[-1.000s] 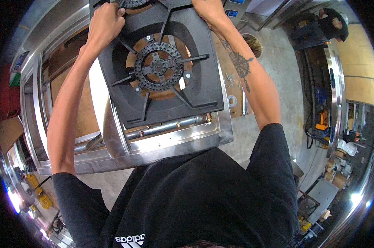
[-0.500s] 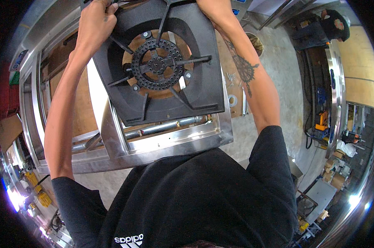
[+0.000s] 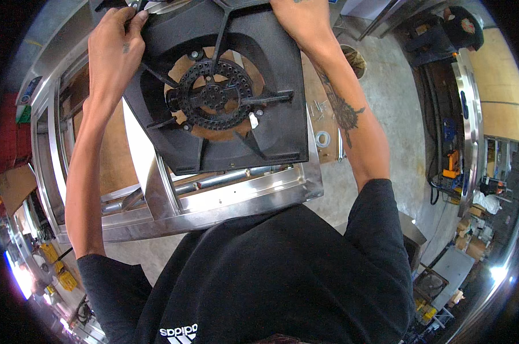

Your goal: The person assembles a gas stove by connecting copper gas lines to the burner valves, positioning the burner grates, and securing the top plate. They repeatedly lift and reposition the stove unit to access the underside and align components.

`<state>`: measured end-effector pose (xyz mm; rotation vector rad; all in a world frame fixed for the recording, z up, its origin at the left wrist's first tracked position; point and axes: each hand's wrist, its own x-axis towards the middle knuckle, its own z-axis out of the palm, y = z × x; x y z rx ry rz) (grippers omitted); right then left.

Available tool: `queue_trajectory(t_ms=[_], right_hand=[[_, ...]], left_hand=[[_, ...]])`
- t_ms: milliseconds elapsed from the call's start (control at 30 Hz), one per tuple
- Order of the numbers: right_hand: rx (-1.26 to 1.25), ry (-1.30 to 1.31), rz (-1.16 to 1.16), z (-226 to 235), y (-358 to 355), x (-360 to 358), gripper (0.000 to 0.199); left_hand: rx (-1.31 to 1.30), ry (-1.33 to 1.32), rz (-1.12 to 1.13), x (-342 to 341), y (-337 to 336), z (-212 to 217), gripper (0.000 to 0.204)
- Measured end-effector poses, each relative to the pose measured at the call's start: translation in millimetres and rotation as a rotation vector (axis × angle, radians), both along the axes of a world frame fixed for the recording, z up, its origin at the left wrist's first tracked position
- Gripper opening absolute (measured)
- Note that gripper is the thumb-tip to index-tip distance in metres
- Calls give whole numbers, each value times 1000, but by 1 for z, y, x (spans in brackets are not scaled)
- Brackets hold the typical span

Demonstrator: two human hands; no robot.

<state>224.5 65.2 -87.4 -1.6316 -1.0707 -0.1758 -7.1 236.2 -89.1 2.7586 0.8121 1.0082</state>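
Observation:
A black cast-iron burner grate (image 3: 282,135) with prongs pointing inward lies over the right bay of a stainless steel frame (image 3: 254,192). Through its round opening shows a black ring burner (image 3: 213,96) with rows of small holes. My left hand (image 3: 115,54) is closed on the grate's far left corner, thumb on top. At the far right side, my right hand (image 3: 303,26) grips the grate's edge; its fingertips are cut off by the upper border of the view. The grate's far side appears raised, its near edge close to the frame's front rail.
A metal pipe (image 3: 213,182) runs behind the front rail. Right of the frame lie a tape roll (image 3: 322,139), a wrench (image 3: 341,150) and small screws (image 3: 318,108) on a board. Another person (image 3: 451,34) is at the far right, near a second steel frame (image 3: 470,114).
The grate has shifted slightly left, and its far side seems tilted up more. My left hand has moved left and a little nearer with it; my right hand has shifted slightly.

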Motion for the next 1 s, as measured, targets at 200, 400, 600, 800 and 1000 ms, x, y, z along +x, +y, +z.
queue_trajectory(t_ms=[200, 400, 600, 800, 1000], right_hand=[[-5, 91, 65, 6, -7, -8, 57], [56, 56, 42, 5, -3, -11, 60], [-112, 116, 55, 9, -5, -9, 61], [-92, 121, 145, 9, 7, -11, 59], [-192, 71, 70, 10, 24, -18, 68]], left_hand=[[0, -23, -11, -8, -10, 6, 29], [41, -32, -17, -5, -11, 4, 24], [19, -30, 10, -7, -14, 4, 24], [-11, -5, 55, -13, -11, -2, 25], [-122, -76, 58, -20, -4, -15, 22]])
